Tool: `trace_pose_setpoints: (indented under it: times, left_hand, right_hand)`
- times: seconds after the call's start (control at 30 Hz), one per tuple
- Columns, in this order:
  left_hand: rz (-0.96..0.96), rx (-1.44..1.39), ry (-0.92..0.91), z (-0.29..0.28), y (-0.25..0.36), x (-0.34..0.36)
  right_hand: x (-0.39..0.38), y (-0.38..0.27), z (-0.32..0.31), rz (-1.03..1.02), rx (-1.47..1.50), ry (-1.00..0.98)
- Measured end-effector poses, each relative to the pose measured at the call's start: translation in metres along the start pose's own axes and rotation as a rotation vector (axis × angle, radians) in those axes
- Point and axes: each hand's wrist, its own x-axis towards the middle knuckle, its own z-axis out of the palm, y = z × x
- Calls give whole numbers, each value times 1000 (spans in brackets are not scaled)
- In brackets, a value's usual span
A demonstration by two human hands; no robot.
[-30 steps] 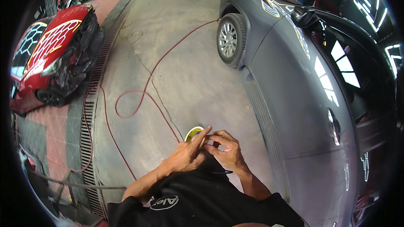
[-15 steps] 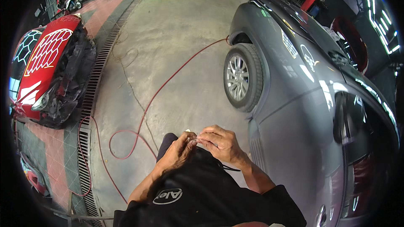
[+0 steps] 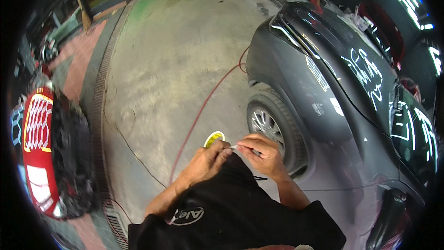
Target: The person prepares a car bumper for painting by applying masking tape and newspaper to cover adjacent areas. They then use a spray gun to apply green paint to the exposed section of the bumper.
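1. Nearest is the person's black shirt [image 3: 259, 213], with a pale oval print on it.
2. Just beyond it, the left hand [image 3: 208, 161] has its fingers curled, thumb and forefinger pinching one end of a thin white strip [image 3: 234, 147].
3. The right hand [image 3: 264, 153] pinches the strip's other end between pressed fingertips; the strip spans the small gap between the hands.
4. A yellow-and-white ring [image 3: 213, 138] shows behind the left hand, partly hidden.
5. Farther right stands a grey car [image 3: 296, 83], its front wheel [image 3: 267, 122] near the right hand.
6. A red hose [image 3: 203, 104] crosses the concrete floor [image 3: 162, 60].
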Motion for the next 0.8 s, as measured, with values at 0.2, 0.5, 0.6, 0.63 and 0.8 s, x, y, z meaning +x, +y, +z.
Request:
trace_pose_setpoints:
  times: [0.2, 0.5, 0.6, 0.63, 0.8]
  left_hand:
    - [101, 87, -53, -84, -53, 202]
    - [-128, -32, 69, -204, -95, 474]
    - [-81, -136, 78, -239, -106, 575]
    - [-81, -138, 69, -248, -118, 606]
    - [-47, -165, -22, -277, -163, 792]
  right_hand:
    - [177, 115, 7, 33, 31, 90]
    - [471, 256, -14, 24, -20, -23]
    - [564, 288, -35, -35, -120, -86]
    - [589, 307, -38, -1, -117, -113]
    - [719, 429, -64, 156, -91, -65]
